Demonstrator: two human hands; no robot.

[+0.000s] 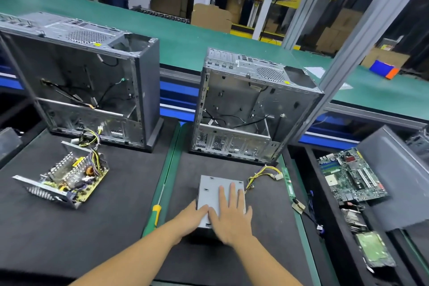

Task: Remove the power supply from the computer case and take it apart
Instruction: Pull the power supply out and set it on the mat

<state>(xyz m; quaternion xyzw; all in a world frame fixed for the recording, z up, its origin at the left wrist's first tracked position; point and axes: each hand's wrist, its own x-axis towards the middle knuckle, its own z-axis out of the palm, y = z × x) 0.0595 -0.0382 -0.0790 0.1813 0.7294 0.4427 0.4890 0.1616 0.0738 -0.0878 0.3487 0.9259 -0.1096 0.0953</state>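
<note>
I see both my arms bare and stretched forward, running up from the bottom edge and closing toward each other. My right grip (231, 213) lies palm down and flat, its fingers straight and slightly spread, pointing away from me, the thumb angled off to the left. My left grip (192, 217) sits just beside it, a little nearer to me and turned rightward, fingers straight and held together, their tips meeting the right thumb. The left thumb is hidden from me. Both wrists run nearly straight with their forearms.
</note>
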